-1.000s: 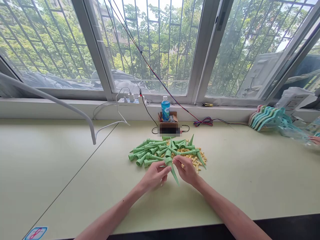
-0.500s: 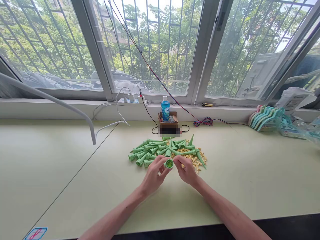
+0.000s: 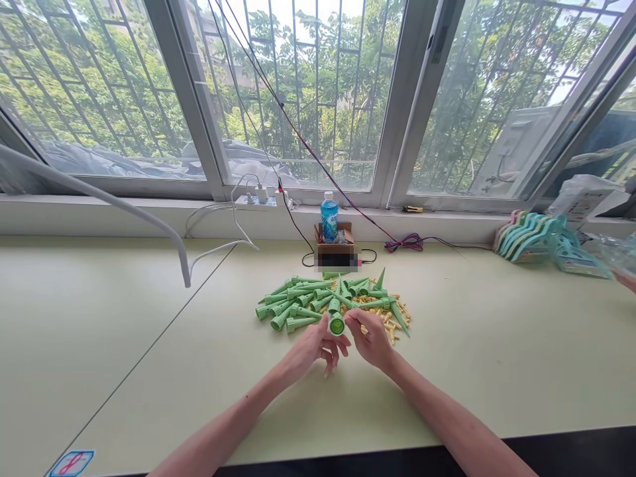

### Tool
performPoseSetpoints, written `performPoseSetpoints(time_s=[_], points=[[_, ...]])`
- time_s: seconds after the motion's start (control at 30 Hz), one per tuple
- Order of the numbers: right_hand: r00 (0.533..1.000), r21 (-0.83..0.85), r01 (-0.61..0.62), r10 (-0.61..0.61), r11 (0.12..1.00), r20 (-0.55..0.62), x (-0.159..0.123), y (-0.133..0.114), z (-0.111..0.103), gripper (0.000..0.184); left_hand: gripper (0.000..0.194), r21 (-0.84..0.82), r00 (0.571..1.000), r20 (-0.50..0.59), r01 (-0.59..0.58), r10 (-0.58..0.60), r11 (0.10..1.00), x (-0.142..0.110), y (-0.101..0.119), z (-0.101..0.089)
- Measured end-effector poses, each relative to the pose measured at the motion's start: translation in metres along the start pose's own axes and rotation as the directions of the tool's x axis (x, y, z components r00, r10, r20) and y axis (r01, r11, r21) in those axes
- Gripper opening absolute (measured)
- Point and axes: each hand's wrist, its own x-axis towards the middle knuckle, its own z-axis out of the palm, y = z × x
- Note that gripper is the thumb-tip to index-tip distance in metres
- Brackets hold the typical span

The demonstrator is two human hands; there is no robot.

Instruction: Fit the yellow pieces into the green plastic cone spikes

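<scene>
A green plastic cone-shaped spike (image 3: 336, 324) is held upright-ish between my hands, its round open end facing me. My left hand (image 3: 318, 344) grips it from the left with the thumb along its side; the other fingers are loosely spread below. Close against its right side is my right hand (image 3: 368, 336), thumb and index finger pinched together; what they hold is hidden. Beyond my hands lies a pile of green spikes (image 3: 298, 306), several with open ends toward me. Small yellow plastic pieces (image 3: 395, 318) are heaped at the pile's right.
Behind the pile stands a small cardboard box (image 3: 352, 233) with a blue bottle (image 3: 328, 218). Cables (image 3: 405, 242) run along the sill. A white tube (image 3: 149, 215) arches over the left. At the right are hangers (image 3: 531, 235) and another person's hand (image 3: 625, 281) by clear plastic.
My left hand has turned and its fingers have spread below the spike. The spike's open end faces me more squarely. My right hand has hardly moved. Another person's hand has appeared at the right edge.
</scene>
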Motion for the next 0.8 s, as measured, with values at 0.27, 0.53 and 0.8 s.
performPoseSetpoints(time_s=[0.27, 0.53, 0.8], points=[[0.997, 0.032, -0.035, 0.033, 0.999, 0.073, -0.0013, 0.0011, -0.0005, 0.035, 0.054, 0.085, 0.998, 0.001, -0.066, 0.066, 0.994, -0.0005, -0.0007, -0.0049], [0.990, 0.002, -0.076, 0.076, 0.997, 0.115, -0.0032, 0.0076, 0.0012, 0.031, 0.031, 0.504, 0.927, -0.115, -0.255, 0.357, 0.825, -0.0032, -0.0032, -0.0028], [0.991, 0.004, -0.099, 0.098, 0.995, 0.090, -0.0032, 0.0089, 0.0037, 0.028, 0.018, 0.657, 0.866, -0.100, -0.312, 0.490, 0.686, -0.0020, -0.0052, -0.0017]])
